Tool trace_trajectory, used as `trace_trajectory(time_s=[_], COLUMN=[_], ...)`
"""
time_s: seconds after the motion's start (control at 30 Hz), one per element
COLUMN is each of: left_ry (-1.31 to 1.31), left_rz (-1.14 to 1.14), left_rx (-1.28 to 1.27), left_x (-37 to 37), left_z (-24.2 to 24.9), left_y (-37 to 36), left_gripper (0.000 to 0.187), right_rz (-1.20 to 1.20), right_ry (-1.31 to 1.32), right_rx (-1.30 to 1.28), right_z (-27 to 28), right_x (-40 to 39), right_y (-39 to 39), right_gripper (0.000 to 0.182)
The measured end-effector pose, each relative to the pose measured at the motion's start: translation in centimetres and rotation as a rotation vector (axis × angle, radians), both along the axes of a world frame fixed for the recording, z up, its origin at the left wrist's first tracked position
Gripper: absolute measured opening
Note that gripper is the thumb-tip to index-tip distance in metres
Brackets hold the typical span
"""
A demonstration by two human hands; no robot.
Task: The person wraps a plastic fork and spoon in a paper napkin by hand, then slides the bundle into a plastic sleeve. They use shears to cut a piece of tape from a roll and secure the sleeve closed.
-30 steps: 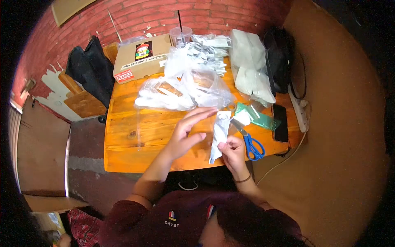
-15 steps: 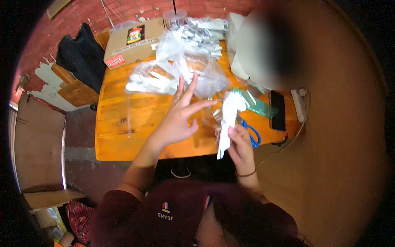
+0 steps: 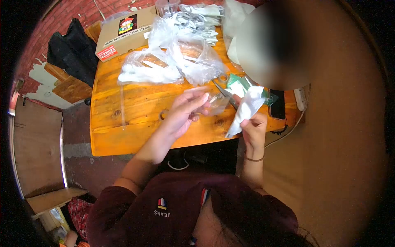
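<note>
My right hand (image 3: 254, 126) grips a long, narrow white bundle (image 3: 248, 108), tilted with its wide end up and its thin end down toward the table edge. The bundle looks like folded tissue or plastic; what is inside I cannot make out. My left hand (image 3: 181, 113) is closed, thumb against fingers, on a clear plastic sleeve (image 3: 218, 103) that reaches toward the bundle. Scissors (image 3: 223, 89) lie behind it, blades showing, their handles hidden. A green packet (image 3: 235, 81) is just beyond my right hand.
Clear bags with white items (image 3: 150, 71) and a second bag (image 3: 199, 66) lie on the wooden table (image 3: 107, 136). Behind stand a cardboard box (image 3: 119, 35) and a pile of wrapped packets (image 3: 197, 22). A phone (image 3: 277, 108) lies at the right edge.
My left hand has gone from spread fingers to a closed grip on the clear sleeve. My right hand and the white bundle have moved right and tilted. The view has shifted slightly.
</note>
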State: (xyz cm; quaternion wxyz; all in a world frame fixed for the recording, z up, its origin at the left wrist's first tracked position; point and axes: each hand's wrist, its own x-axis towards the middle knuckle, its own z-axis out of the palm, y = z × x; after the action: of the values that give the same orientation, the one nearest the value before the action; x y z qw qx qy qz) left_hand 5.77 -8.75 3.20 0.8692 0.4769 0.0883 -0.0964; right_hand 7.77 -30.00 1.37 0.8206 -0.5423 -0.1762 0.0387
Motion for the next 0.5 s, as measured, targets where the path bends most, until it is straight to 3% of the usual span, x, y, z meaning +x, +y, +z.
trace_trajectory(time_s=[0.1, 0.2, 0.3, 0.37, 0.5], left_ry=[0.04, -0.084, -0.207, -0.264, -0.132], left_rz=[0.057, 0.0, 0.069, 0.086, 0.113], left_rx=[0.132, 0.128, 0.123, 0.162, 0.082], left_x=[0.0, 0.5, 0.3, 0.7, 1.7], left_z=[-0.2, -2.4, -2.4, -2.4, -0.6], left_y=[-1.0, -1.2, -1.2, -0.5, 0.5], left_gripper=[0.019, 0.016, 0.017, 0.023, 0.028], right_rz=[0.04, 0.116, 0.111, 0.105, 0.165], right_ry=[-0.249, -0.437, -0.156, -0.182, -0.041], right_rx=[-0.281, -0.314, -0.428, -0.416, -0.345], right_z=[0.2, 0.5, 0.3, -0.6, -0.9], right_x=[0.0, 0.3, -0.9, -0.8, -1.6], right_y=[0.8, 1.8, 2.0, 2.3, 2.9], right_gripper=[0.009, 0.01, 0.01, 0.011, 0.008])
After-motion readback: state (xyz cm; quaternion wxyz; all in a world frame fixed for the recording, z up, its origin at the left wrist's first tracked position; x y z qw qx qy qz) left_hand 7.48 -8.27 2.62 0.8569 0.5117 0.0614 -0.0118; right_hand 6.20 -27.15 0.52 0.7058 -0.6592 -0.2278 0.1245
